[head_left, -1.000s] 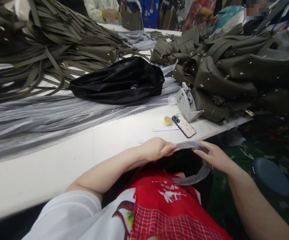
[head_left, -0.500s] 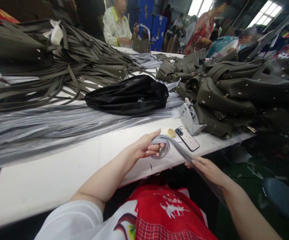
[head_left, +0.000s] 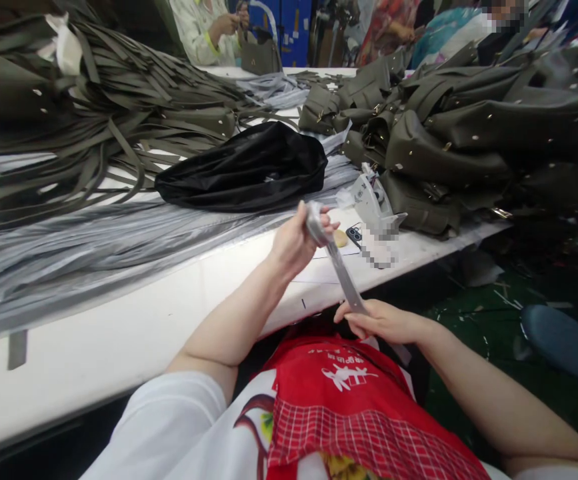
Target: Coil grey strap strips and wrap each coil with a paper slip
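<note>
A grey strip in clear plastic runs between my two hands over the table's front edge. Its upper end is coiled around the fingers of my left hand, which grips it above the white table. Lower and to the right, my right hand pinches the strip in front of the red apron, and a short tail of it shows past the hand. Just behind my left hand lie a round yellowish disc and a phone, partly blurred out.
A black bag lies behind my hands. Dark green straps and plastic-wrapped strips cover the left. Dark green bags are heaped at right, beside a clear plastic holder. A blue stool stands at lower right. People work behind.
My left hand has risen with the coil, which now looks tighter and is seen edge-on. My right hand has moved left, towards the apron, and less strip hangs past it. The view has tilted down.
</note>
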